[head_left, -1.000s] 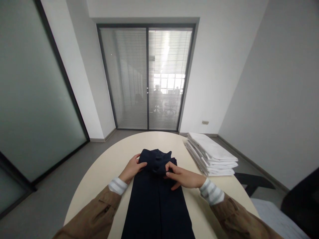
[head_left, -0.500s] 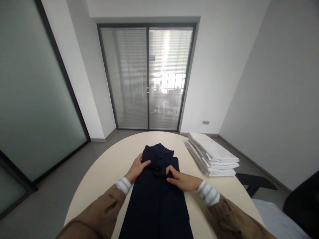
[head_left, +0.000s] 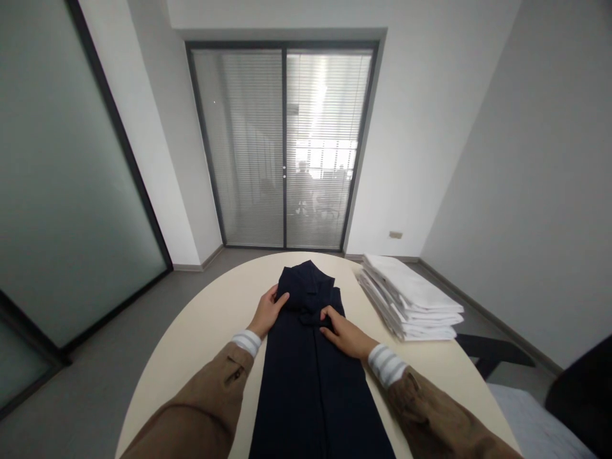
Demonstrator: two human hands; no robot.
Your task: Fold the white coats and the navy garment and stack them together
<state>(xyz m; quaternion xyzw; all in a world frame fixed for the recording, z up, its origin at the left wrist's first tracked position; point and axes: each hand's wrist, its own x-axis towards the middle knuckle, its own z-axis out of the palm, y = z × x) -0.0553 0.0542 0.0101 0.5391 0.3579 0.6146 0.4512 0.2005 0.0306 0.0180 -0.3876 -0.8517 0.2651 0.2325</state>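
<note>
A dark navy shirt (head_left: 310, 382) lies lengthwise on the round table, folded narrow, with what looks like its collar at the far end and a seam down its middle. On the shirt's left edge near the collar, my left hand (head_left: 270, 310) grips the fabric, thumb on top and fingers partly hidden beneath. My right hand (head_left: 348, 333) pinches a bunched bit of the cloth below the collar, thumb and forefinger closed on it. The shirt's near end runs out of view at the bottom.
The table (head_left: 191, 350) is pale with a curved rim. At its right side stands a stack of folded white cloth (head_left: 411, 296). Beyond the right edge are a black chair part (head_left: 495, 349) and a whitish surface (head_left: 530, 414). Glass doors with blinds (head_left: 284, 146) stand ahead.
Both hands have moved slightly farther away, and the shirt's collar end has shifted with them. The shirt's near part now lies more to the right. Both grips stay closed.
</note>
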